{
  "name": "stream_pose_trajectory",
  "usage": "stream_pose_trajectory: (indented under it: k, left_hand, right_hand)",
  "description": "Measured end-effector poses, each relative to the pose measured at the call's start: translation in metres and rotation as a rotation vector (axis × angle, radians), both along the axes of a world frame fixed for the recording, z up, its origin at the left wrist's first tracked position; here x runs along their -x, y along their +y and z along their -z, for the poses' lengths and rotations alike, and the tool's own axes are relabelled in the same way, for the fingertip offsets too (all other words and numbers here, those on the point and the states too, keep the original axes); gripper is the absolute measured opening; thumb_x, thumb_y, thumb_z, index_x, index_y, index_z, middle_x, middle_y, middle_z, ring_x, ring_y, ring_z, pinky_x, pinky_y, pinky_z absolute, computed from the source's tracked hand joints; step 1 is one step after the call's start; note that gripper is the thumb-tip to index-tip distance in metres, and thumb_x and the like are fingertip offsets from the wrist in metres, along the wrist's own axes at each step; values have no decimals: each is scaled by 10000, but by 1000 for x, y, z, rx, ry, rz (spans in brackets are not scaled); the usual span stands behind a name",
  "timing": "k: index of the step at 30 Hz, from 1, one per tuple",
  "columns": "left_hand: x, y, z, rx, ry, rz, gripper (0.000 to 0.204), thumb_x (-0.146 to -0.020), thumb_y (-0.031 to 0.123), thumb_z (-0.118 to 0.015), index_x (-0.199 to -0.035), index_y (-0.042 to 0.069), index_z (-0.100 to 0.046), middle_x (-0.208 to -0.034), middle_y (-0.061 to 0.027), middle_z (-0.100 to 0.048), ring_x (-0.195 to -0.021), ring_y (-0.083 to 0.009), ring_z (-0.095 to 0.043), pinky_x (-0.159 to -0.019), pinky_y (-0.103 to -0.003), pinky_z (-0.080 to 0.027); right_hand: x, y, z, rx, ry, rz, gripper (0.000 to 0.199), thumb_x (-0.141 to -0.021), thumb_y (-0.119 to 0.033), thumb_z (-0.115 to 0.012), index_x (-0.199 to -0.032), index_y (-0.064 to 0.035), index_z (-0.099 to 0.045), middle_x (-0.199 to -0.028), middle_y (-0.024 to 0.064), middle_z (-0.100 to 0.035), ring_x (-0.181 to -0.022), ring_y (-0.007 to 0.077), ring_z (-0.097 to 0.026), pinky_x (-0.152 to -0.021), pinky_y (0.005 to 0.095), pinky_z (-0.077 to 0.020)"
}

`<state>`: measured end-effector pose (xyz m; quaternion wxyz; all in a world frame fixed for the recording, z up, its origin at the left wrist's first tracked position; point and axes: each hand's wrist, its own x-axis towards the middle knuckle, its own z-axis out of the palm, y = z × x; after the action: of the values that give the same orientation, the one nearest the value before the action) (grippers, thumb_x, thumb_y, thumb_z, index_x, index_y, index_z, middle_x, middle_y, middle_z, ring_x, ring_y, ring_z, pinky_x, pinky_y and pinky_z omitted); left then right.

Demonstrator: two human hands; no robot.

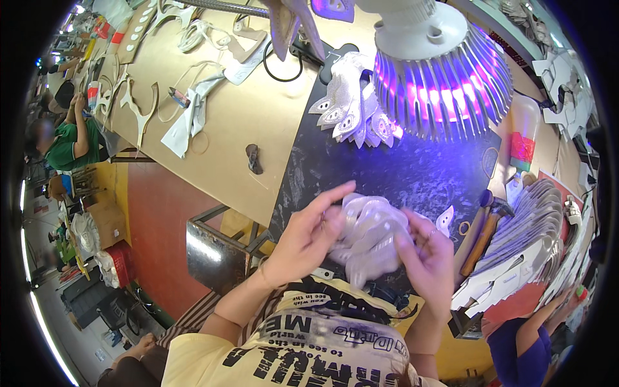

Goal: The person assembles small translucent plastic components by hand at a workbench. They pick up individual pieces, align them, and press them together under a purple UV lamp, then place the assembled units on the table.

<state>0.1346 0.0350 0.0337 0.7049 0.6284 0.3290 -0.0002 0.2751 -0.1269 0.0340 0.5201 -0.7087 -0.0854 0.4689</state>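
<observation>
Pale cut pieces (371, 235), bunched just below the frame's centre, are held between the grip of left hand (303, 240) and right hand (427, 259), presumably so the layers stay together near the upper-right lamp (445, 80).

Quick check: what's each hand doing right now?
Left hand: fingers curved at the pale pieces' left side; blurred, grip cannot be told.
Right hand: closed, holding the pieces' right side between thumb and fingers.
</observation>
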Motion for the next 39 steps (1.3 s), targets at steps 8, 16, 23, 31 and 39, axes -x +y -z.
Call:
stream_pose_trajectory:
  k: [8,16,23,31,39]
  left_hand:
    - [5,-1,20,-161,-127,-82,557,-850,-52,-579,-1383,52,-457,-863,-40,-680,-797,-64,-606,-787,-236,-516]
    - [8,13,16,-298,-13,-107,560,-852,-90,-592,-1380,16,-441,-965,-65,-648,-887,-97,-608,-771,-232,-485]
    - [5,21,9,-551,45,-46,420,-820,-8,-651,-1231,41,-583,-865,-76,-657,-733,-145,-613,-650,-273,-484]
    - [5,27,13,-667,204,-237,148,-844,57,-653,-981,0,-642,-817,-94,-638,-704,-166,-595,-623,-280,-463]
    - [8,41,26,-706,-30,-370,107,-882,64,-641,-965,0,-621,-847,-57,-662,-773,-118,-590,-704,-260,-462]
  right_hand:
    - [-1,0,-4,7,-597,-256,377,-817,24,-622,-1194,11,-609,-842,117,-615,-714,186,-599,-659,291,-488]
    - [-2,3,2,-31,-581,-221,313,-794,33,-648,-1103,-13,-641,-806,92,-614,-656,155,-594,-585,264,-484]
    - [-9,-2,-8,-68,-546,-363,249,-800,31,-642,-1046,-9,-636,-828,91,-629,-659,150,-589,-608,263,-479]
    - [-16,-8,0,63,-532,-173,249,-828,6,-627,-1076,10,-625,-827,101,-630,-689,153,-604,-612,269,-496]
    - [-28,-1,-13,214,-1084,-277,366,-804,-108,-713,-1148,-19,-625,-1000,104,-584,-907,255,-544,-788,370,-468]
